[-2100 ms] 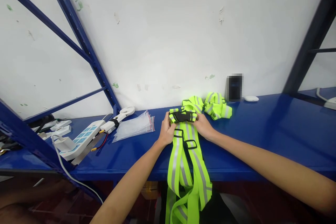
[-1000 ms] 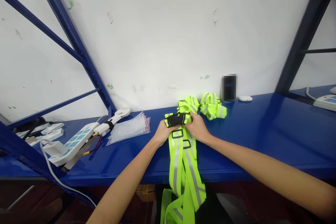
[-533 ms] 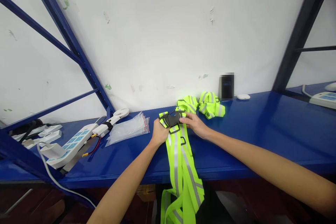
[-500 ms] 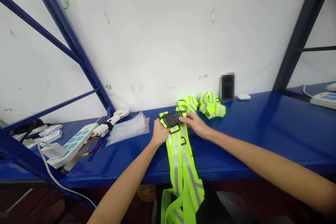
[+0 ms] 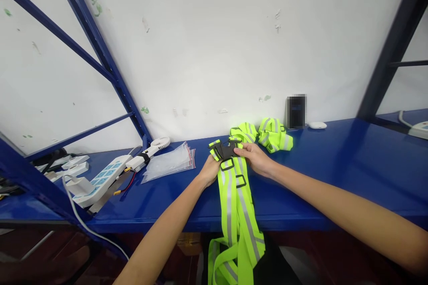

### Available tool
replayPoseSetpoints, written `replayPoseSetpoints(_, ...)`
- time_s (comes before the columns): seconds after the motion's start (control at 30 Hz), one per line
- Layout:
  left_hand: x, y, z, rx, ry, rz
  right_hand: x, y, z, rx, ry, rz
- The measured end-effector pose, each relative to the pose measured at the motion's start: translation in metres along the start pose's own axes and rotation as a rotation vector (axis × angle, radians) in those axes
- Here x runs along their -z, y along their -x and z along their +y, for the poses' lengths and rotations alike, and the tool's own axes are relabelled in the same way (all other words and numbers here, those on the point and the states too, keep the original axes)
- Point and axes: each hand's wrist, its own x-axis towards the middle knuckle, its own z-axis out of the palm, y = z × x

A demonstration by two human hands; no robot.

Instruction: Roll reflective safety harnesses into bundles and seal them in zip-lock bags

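Note:
A black buckle [image 5: 226, 150] joins the top of a neon-yellow reflective strap set [image 5: 234, 200], which hangs over the front edge of the blue table. My left hand [image 5: 210, 170] is closed around the strap at the buckle's left end, its fingers partly hidden behind it. With thumb and fingers, my right hand [image 5: 254, 156] pinches the buckle's right end. Two black slider rings lie on the straps below the buckle. Behind it sit two bundles of the same strap, one just behind the buckle [image 5: 245, 131] and one further right [image 5: 274, 134].
Clear plastic bags [image 5: 170, 163], a small white fan [image 5: 160, 143] and a white power strip [image 5: 103, 180] lie on the table [image 5: 334, 164] to the left. At the back right are a dark blurred object [image 5: 296, 111] and a white case [image 5: 317, 125]. Blue shelf posts flank the table.
The whole view has shifted, so the scene sits slightly further right. The two halves of the buckle look closer together, with the gap between them gone. Both hands keep their hold.

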Motion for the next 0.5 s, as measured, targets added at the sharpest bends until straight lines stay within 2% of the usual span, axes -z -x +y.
replayPoseSetpoints(0.13, -0.0018, 0.0005, -0.0011, 0.1, 0.084, 0.023, -0.005, 0.0035, -0.0009, -0.047, -0.051, 0.035)
replayPoseSetpoints(0.33, 0.0003, 0.0002, 0.0003, 0.061, 0.088, 0.043, -0.0063, 0.0042, 0.0019, -0.043, -0.105, 0.023)
replayPoseSetpoints(0.5, 0.0032, -0.0005, 0.0002, -0.086, -0.071, 0.062, -0.0061, 0.0062, -0.0061, 0.139, 0.185, 0.05)
